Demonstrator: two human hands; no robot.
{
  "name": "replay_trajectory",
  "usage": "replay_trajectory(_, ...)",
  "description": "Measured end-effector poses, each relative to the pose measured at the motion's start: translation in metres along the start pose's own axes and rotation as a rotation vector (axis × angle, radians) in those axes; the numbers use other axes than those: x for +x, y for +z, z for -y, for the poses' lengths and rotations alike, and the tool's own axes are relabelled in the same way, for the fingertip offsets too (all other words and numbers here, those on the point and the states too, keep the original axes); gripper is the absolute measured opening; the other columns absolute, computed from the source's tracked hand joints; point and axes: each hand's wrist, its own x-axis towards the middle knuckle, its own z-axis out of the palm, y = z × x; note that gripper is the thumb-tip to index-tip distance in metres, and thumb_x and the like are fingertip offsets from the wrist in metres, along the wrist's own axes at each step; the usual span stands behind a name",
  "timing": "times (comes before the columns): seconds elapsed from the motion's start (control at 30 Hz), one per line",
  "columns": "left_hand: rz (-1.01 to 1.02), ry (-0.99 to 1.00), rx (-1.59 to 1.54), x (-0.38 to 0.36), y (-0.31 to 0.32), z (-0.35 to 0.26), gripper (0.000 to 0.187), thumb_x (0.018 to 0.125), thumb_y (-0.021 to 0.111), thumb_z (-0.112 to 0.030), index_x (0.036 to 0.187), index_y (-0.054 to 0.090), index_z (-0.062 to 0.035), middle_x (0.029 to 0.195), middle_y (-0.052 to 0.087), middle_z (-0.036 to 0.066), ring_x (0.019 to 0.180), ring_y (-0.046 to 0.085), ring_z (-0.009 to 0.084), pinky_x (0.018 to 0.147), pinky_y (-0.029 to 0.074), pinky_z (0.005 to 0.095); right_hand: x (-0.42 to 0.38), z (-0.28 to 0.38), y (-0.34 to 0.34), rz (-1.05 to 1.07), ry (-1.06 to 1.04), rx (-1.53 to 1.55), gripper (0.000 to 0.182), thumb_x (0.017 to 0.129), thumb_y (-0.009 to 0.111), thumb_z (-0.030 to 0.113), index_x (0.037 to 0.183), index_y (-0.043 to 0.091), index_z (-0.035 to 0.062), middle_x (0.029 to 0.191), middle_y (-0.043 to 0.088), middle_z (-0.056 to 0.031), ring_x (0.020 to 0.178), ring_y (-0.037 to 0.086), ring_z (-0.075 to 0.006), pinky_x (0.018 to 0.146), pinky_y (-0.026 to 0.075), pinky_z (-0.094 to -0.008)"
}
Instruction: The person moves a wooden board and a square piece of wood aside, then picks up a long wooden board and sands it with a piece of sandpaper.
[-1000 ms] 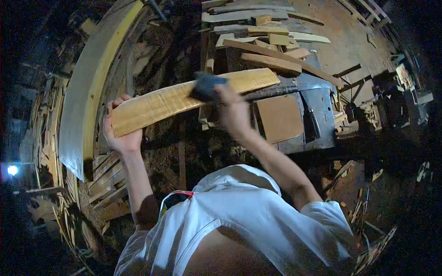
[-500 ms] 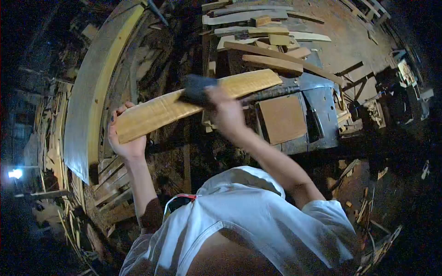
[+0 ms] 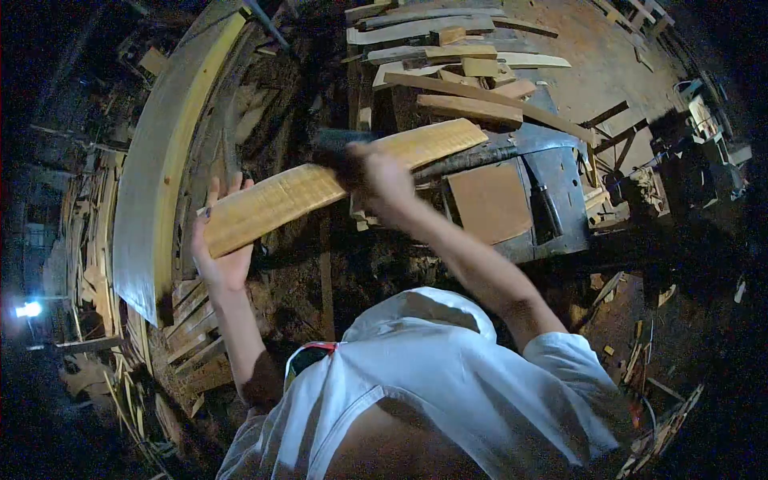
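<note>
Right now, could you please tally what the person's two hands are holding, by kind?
Wooden board: 1, its near end held by the left hand
Dark sanding pad: 1, pressed on the board by the right hand
Total: 2

Plank (image 3: 336, 184): yellow-tan w/ fine cross-grain ripple stripes. Block (image 3: 334, 148) on it: dark blue-grey, blurred. Shirt (image 3: 448, 384): white, w/ red bit at collar (image 3: 316, 348). Big curved board (image 3: 164, 144): grey face, yellow edge. Bench top (image 3: 560, 188): blue-grey metal; square panel (image 3: 484, 202) on it reddish-brown. Offcuts (image 3: 472, 68) behind: pale tan & grey. Floor (image 3: 592, 64): rusty brown. Lamp (image 3: 30, 309): bright blue-white.
</note>
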Motion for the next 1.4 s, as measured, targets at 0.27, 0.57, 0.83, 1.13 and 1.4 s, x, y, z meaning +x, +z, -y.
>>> replay_trajectory(0.27,-0.14,-0.064,0.408,-0.005,-0.016,-0.009,0.054,0.09,0.045,-0.035,0.13,0.037,0.0014,0.133,0.041,0.021,0.125,0.039,0.0292,0.105,0.028,0.0416,0.009,-0.032,0.028,-0.158,0.049,1.27,0.024,0.086,0.051,0.022,0.099,0.061,0.0042,0.073,0.063,-0.0154,0.062,0.062,-0.0264,0.056,0.05,-0.0383)
replay_trajectory(0.57,-0.159,-0.043,0.431,-0.002,-0.018,-0.008,0.059,0.09,0.042,-0.042,0.13,0.038,0.0025,0.131,0.045,0.02,0.123,0.041,0.0266,0.103,0.031,0.0403,-0.004,0.063,0.014,-0.372,-0.36,0.156,0.031,0.075,0.05,0.007,0.105,0.058,0.0001,0.1,0.063,-0.0179,0.088,0.063,-0.0276,0.076,0.051,-0.0358)
replay_trajectory(0.83,-0.1,0.122,0.469,0.0,-0.004,0.002,0.065,0.09,0.036,-0.047,0.136,0.03,-0.0017,0.137,0.038,0.017,0.123,0.041,0.0287,0.102,0.033,0.0425,-0.011,0.107,0.002,-0.388,-0.53,0.295,0.032,0.076,0.05,0.013,0.104,0.054,-0.0021,0.116,0.056,-0.0199,0.109,0.053,-0.0309,0.092,0.044,-0.0362)
replay_trajectory(1.13,-0.05,0.171,0.366,0.007,-0.007,0.0,0.06,0.09,0.039,-0.04,0.134,0.032,0.0003,0.137,0.036,0.022,0.125,0.038,0.0319,0.105,0.028,0.0424,-0.039,0.101,-0.022,-0.28,-0.664,0.285,0.047,0.071,0.051,0.009,0.116,0.049,-0.0045,0.123,0.051,-0.0184,0.117,0.049,-0.0287,0.096,0.042,-0.0352)
replay_trajectory(1.4,-0.189,0.176,0.337,-0.003,-0.012,0.004,0.039,0.092,0.041,-0.032,0.114,0.048,-0.0011,0.127,0.047,0.02,0.12,0.043,0.0292,0.103,0.031,0.0432,0.004,0.095,0.001,-0.353,-0.561,0.33,0.044,0.073,0.049,0.0,0.116,0.048,-0.0065,0.115,0.057,-0.0204,0.107,0.055,-0.0316,0.089,0.047,-0.0371)
